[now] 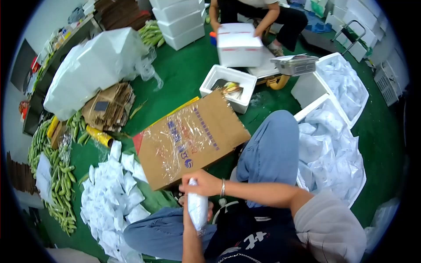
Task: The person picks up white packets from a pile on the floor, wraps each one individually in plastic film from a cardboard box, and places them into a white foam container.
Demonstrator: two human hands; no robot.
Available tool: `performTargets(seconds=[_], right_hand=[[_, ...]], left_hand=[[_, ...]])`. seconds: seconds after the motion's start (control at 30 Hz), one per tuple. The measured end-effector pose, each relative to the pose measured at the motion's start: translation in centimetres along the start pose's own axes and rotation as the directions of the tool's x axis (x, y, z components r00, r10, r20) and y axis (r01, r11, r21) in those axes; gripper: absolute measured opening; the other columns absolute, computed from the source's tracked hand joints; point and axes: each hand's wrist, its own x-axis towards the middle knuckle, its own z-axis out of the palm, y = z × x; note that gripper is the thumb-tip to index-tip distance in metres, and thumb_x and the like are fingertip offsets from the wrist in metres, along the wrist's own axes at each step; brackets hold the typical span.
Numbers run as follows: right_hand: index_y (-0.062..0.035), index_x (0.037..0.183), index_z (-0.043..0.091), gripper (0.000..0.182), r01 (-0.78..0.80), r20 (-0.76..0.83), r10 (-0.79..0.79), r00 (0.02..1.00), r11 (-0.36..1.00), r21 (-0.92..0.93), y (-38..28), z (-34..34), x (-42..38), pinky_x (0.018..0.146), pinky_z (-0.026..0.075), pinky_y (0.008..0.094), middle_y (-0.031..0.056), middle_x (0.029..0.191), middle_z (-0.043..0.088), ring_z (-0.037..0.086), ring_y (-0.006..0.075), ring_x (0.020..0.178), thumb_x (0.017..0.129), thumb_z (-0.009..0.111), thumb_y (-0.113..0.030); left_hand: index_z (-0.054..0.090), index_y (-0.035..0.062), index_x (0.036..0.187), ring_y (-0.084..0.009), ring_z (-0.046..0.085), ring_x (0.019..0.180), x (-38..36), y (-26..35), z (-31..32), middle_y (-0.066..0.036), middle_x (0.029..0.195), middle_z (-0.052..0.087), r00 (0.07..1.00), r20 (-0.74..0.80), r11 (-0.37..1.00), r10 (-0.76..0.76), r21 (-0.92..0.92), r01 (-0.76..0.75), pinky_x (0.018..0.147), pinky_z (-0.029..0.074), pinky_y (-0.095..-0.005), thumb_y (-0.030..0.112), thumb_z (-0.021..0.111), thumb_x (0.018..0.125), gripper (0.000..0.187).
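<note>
Both my hands hold a long item wrapped in white paper [198,209], upright over my lap. My right hand [202,183], with a bracelet on its wrist, grips the top end. My left hand [187,209] closes around the lower part from behind, its fingers partly hidden by the wrap. A flat brown cardboard sheet [193,138] covered with clear tape lies just beyond my hands, across my knees in blue jeans.
White paper sheets [113,195] are piled on the green floor at left, beside green cucumbers [61,184]. Foam boxes with white bags [335,144] stand at right. Farther off, another person holds a white foam box [239,44] near a scale [294,64] and an open foam box [228,85].
</note>
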Motion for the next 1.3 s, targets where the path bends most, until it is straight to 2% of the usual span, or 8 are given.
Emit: performTargets(seconds=[0.1, 0.23, 0.4, 0.57, 0.8, 1.0, 1.2, 1.3], right_hand=[[0.0012, 0.072, 0.06, 0.034, -0.057, -0.547, 0.324, 0.772, 0.892, 0.449, 6.0, -0.8, 0.5, 0.058, 0.047, 0.028, 0.0087, 0.068, 0.064, 0.062, 0.0145, 0.063, 0.089, 0.06, -0.028], [0.0025, 0.101, 0.053, 0.037, -0.188, -0.675, 0.072, 0.734, 0.977, -0.101, 2.5, 1.9, 0.2, 0.064, 0.048, 0.0379, 0.0176, 0.078, 0.062, 0.063, 0.0292, 0.072, 0.086, 0.061, -0.031], [0.0037, 0.125, 0.038, 0.063, 0.079, -0.392, -0.376, 0.84, 0.799, -0.597, -7.1, 5.8, -2.1, 0.089, 0.045, 0.0419, 0.0267, 0.12, 0.05, 0.051, 0.0402, 0.113, 0.079, 0.067, -0.027], [-0.0003, 0.108, 0.056, 0.04, 0.433, 0.248, -0.516, 0.82, 0.276, -0.858, -7.3, 6.1, -2.6, 0.102, 0.035, 0.0493, 0.0241, 0.134, 0.043, 0.038, 0.0344, 0.131, 0.078, 0.065, -0.025], [-0.0072, 0.068, 0.056, 0.02, 0.306, -0.053, -0.614, 0.788, 0.464, -0.831, -5.4, 2.9, -0.1, 0.059, 0.042, 0.0365, 0.0061, 0.06, 0.054, 0.056, 0.0241, 0.06, 0.081, 0.062, -0.022], [-0.0067, 0.073, 0.057, 0.014, 0.227, -0.115, -0.418, 0.901, 0.682, -0.695, -8.2, 6.1, 2.2, 0.062, 0.044, 0.0384, 0.0089, 0.066, 0.06, 0.06, 0.0268, 0.067, 0.081, 0.058, -0.018], [-0.002, 0.118, 0.054, 0.041, 0.705, 0.357, -0.657, 0.664, 0.709, -0.006, -13.8, 13.7, 0.3, 0.096, 0.037, 0.0397, 0.0166, 0.12, 0.054, 0.049, 0.0316, 0.114, 0.082, 0.06, -0.018], [0.0019, 0.122, 0.05, 0.052, 0.65, 0.414, -0.653, 0.634, 0.74, 0.172, -14.2, 13.3, -0.7, 0.099, 0.036, 0.0425, 0.0172, 0.12, 0.055, 0.052, 0.0316, 0.112, 0.078, 0.065, -0.021]], left_hand=[[0.041, -0.0021, 0.132, -0.0319, 0.062, 0.089, -0.2, -0.4, 7.1, -0.019, 0.102, 0.063, 0.545, -0.095, 0.376, 0.833, 0.819, -0.433, 0.082, 0.051, -0.0387, 0.036, 0.047, 0.096, 0.053], [0.032, -0.0049, 0.136, -0.0334, 0.055, 0.111, -1.7, 2.9, 9.1, -0.024, 0.124, 0.05, 0.488, 0.101, -0.088, 0.867, 0.995, -0.049, 0.092, 0.044, -0.0391, 0.02, 0.056, 0.09, 0.057], [0.043, -0.0029, 0.13, -0.032, 0.06, 0.102, 2.1, 6.8, 6.0, -0.02, 0.115, 0.058, 0.115, -0.077, 0.106, 0.99, 0.957, -0.268, 0.088, 0.047, -0.0367, 0.032, 0.047, 0.097, 0.048], [0.043, 0.0008, 0.131, -0.03, 0.062, 0.099, 3.7, 6.1, 4.7, -0.018, 0.117, 0.058, 0.975, 0.023, 0.97, 0.219, 0.104, -0.22, 0.076, 0.053, -0.0366, 0.044, 0.04, 0.097, 0.055], [0.041, 0.0021, 0.133, -0.0313, 0.064, 0.096, -0.3, 5.2, 6.3, -0.018, 0.119, 0.058, 0.977, -0.158, 0.702, -0.14, 0.68, 0.211, 0.068, 0.057, -0.0385, 0.056, 0.037, 0.095, 0.066], [0.052, -0.0014, 0.117, -0.0217, 0.067, 0.074, -6.3, 3.7, 8.1, -0.01, 0.087, 0.067, 0.848, 0.02, 0.366, 0.53, 0.896, -0.25, 0.054, 0.055, -0.0331, 0.033, 0.052, 0.093, 0.042], [0.049, -0.0055, 0.116, -0.0191, 0.064, 0.065, -18.4, 0.1, 8.2, -0.013, 0.088, 0.065, 0.302, -0.255, 0.301, 0.918, 0.946, -0.117, 0.05, 0.051, -0.0288, 0.014, 0.068, 0.08, 0.045], [0.051, -0.0015, 0.115, -0.0235, 0.063, 0.072, -26.0, -2.5, 10.1, -0.014, 0.092, 0.061, -0.406, -0.245, 0.106, 0.88, 0.937, -0.334, 0.055, 0.049, -0.0278, 0.024, 0.059, 0.088, 0.038]])
